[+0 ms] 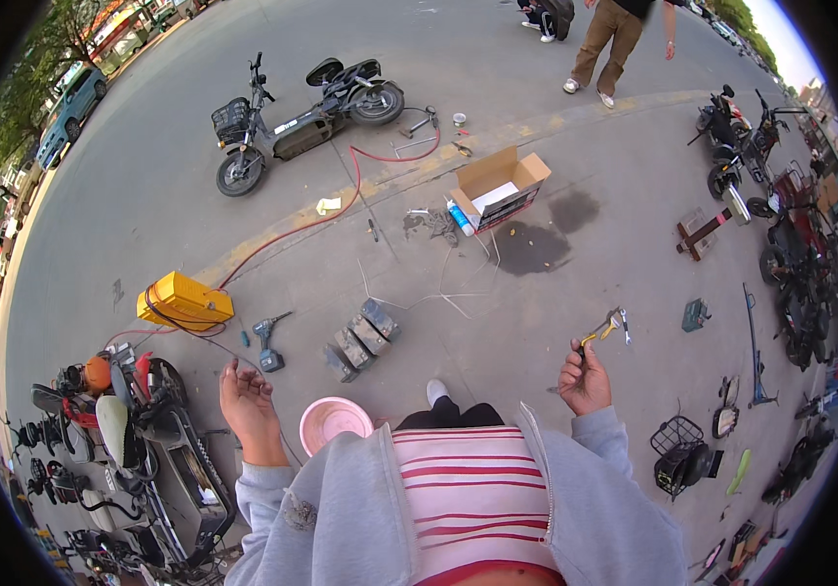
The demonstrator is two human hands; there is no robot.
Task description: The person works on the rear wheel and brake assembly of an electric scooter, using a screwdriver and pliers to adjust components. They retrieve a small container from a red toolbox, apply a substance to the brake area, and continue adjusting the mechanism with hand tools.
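My left hand (251, 405) is raised at the left, palm turned up and fingers loosely bent, with nothing visible in it. Below it on the ground stand a pink basin (312, 430) and a blue-black cordless drill (267, 344). My right hand (585, 383) is closed at the right around the dark end of yellow-handled pliers (589, 340); their jaws point away from me. A small silver wrench (626, 326) shows just beside the jaws; I cannot tell whether it is held too. Ahead of me sit several grey battery-like blocks (362, 341) in a row.
A yellow case (184, 301) with a red hose stands at the left. An open cardboard box (499, 190) is ahead, beside a blue tube. Farther off, an electric scooter (311, 122) lies on its side. Parked bikes line both sides; a person in brown trousers (610, 44) stands far right.
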